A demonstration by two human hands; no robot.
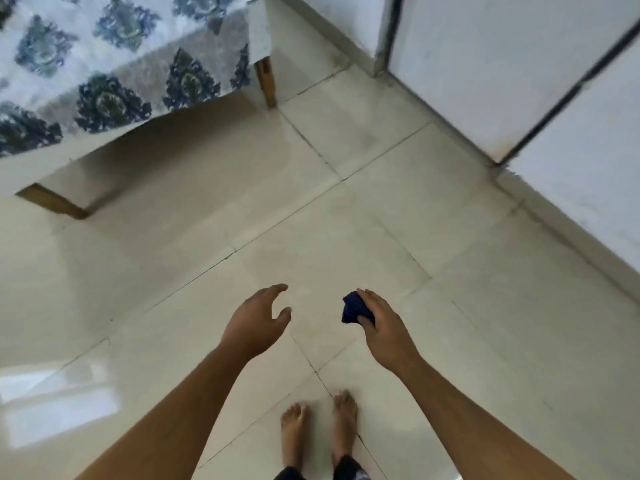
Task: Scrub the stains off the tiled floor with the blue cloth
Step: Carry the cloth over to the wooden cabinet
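**A:** Starting far left, what did we have?

**B:** At ten o'clock, a table (266, 81) on wooden legs, draped in a white tablecloth (114, 64) with dark blue medallions. A bright patch of light (59, 407) sat on the tiles down at eight o'clock.

**A:** And the floor itself?

**B:** The tiled floor (346, 230) was pale cream and glossy, its dark grout lines crossing near the centre. I couldn't pick out any stains through the blur.

**A:** Moving in to the hands?

**B:** The left hand (256, 323) hung above the floor just left of centre, fingers loosely spread, thumb apart, holding nothing. Just past it, toward five o'clock, the right hand (381, 327) gripped the blue cloth (355, 308), bunched into a small dark wad between thumb and fingers, poking out on the hand's left side. The cloth was up in the air, clear of the tiles.

**A:** Below them?

**B:** Two bare feet (318, 431) at six o'clock, standing on a grout line.

**A:** And the right edge?

**B:** White wall panels (485, 71) with dark seams, from one to three o'clock.
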